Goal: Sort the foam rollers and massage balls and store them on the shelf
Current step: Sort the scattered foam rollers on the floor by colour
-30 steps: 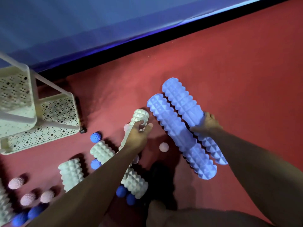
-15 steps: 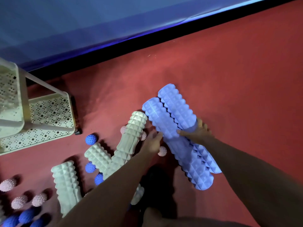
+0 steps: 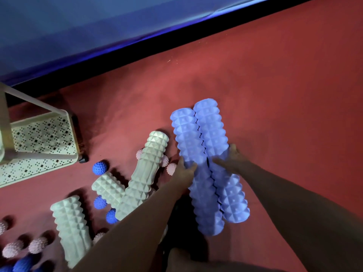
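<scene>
Both hands press two long blue rollers together: the left hand (image 3: pixel 184 169) cups the left blue roller (image 3: pixel 196 165), the right hand (image 3: pixel 231 160) wraps the right blue roller (image 3: pixel 214 134). Left of this pair lie a long white roller (image 3: pixel 143 173), short white rollers and spiky pink and blue balls; the shelf (image 3: pixel 39 142) stands farther left. Half a second ago the left hand was only reaching the pair.

The left hand (image 3: pixel 184 171) has left the white roller (image 3: pixel 141 173) and grips the blue rollers (image 3: pixel 200 165).
</scene>
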